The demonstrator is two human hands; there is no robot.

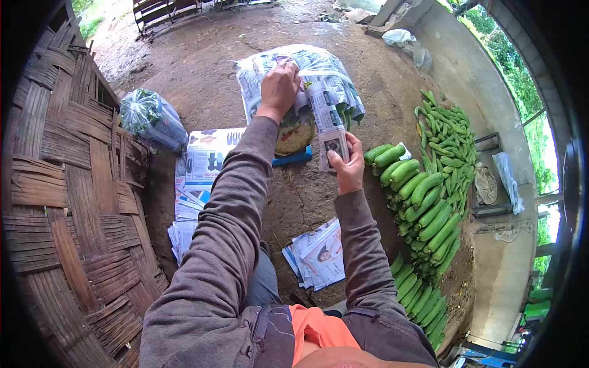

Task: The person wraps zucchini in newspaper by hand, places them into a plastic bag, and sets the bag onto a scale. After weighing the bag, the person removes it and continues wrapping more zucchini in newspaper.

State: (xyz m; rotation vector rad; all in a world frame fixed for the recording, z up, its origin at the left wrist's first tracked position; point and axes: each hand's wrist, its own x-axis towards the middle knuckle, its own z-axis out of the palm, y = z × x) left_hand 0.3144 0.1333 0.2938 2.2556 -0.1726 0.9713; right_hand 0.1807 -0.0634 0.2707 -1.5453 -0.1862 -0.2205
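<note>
My right hand (348, 164) is closed round the lower end of a newspaper-wrapped roll (325, 116), its thumb pressing on the paper. What is inside the roll is mostly covered; a bit of green shows near its top. The roll points into a clear plastic bag (334, 61) that holds several other newspaper-wrapped rolls, with green ends showing at its mouth. At the near left edge of the bag, my left hand (280, 89) is closed with bent fingers on the plastic. Below the bag's mouth lies a round yellowish thing (294, 138) beside a blue piece (292, 157).
Long green gourds (423, 196) are piled on the right, with smaller green vegetables (451, 132) behind. Newspaper sheets (208, 159) lie on the left and cut sheets (319, 254) near my legs. A filled plastic bag (153, 119) stands by the woven wall (80, 184).
</note>
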